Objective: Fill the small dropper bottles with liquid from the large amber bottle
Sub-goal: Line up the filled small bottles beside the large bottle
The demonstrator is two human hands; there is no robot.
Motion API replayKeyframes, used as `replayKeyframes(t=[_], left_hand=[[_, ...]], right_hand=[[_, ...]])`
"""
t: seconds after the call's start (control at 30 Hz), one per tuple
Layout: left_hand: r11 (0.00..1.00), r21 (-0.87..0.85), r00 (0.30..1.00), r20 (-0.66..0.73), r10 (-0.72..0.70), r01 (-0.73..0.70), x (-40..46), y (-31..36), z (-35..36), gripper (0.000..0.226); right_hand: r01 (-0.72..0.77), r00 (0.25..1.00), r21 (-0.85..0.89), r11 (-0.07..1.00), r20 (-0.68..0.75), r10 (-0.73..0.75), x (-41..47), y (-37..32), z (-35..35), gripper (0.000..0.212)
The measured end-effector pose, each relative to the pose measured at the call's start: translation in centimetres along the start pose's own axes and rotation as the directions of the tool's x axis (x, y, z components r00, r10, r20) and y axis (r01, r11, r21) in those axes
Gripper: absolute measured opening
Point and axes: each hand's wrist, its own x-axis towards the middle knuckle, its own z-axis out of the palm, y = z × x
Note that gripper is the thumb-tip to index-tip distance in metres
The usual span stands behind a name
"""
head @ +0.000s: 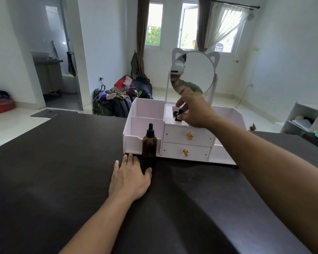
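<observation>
Right hand (pixel 195 111) pinches small dropper bottle (pixel 179 115) atop white organizer (pixel 145 125); lift straight up; left hand (pixel 129 177) spread flat before it, beside large amber bottle (pixel 149 143).

- Daylight comes through the windows (pixel 189 26) at the back; their panes are blown out to near white.
- The room is bright, with pale, low-contrast walls.
- The dark counter (pixel 62 180) shows broad soft sheen and faint shadows, one under the left hand (pixel 129 178).
- Wide-angle distortion bends the walls and curtain rod (pixel 235 4) towards the edges.
- The whole picture is slightly soft.
</observation>
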Motion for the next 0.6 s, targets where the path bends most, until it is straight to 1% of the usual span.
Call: replayKeyframes(t=[0.07,0.1,0.3,0.37,0.5,0.6], left_hand=[[1.000,-0.001,1.000,-0.001,0.001,-0.001,0.0,0.0,0.0,0.072],[1.000,0.000,1.000,-0.002,0.001,-0.001,0.0,0.0,0.0,0.072],[1.000,0.017,1.000,0.005,-0.003,0.003,0.0,0.0,0.0,0.072],[1.000,0.021,1.000,0.006,-0.004,0.004,0.0,0.0,-0.1,0.072],[1.000,0.021,1.000,0.004,-0.007,0.007,0.0,0.1,0.0,0.072],[1.000,0.022,1.000,0.006,-0.006,0.006,0.0,0.0,0.0,0.071]], right_hand=[[-0.030,1.000,0.025,0.999,0.000,0.030,0.0,0.2,0.2,0.050],[-0.038,0.999,0.035,0.999,-0.002,0.038,0.0,0.3,0.3,0.054],[-0.031,0.999,0.078,0.996,0.014,0.030,0.0,0.7,-0.4,0.071],[-0.038,0.999,0.035,0.999,0.039,0.037,0.0,1.1,-1.2,0.071],[-0.062,0.991,-0.139,0.988,0.106,0.077,-0.3,1.8,-2.4,0.067],[-0.051,0.993,-0.203,0.978,0.094,0.071,-0.5,1.8,-2.3,0.062]])
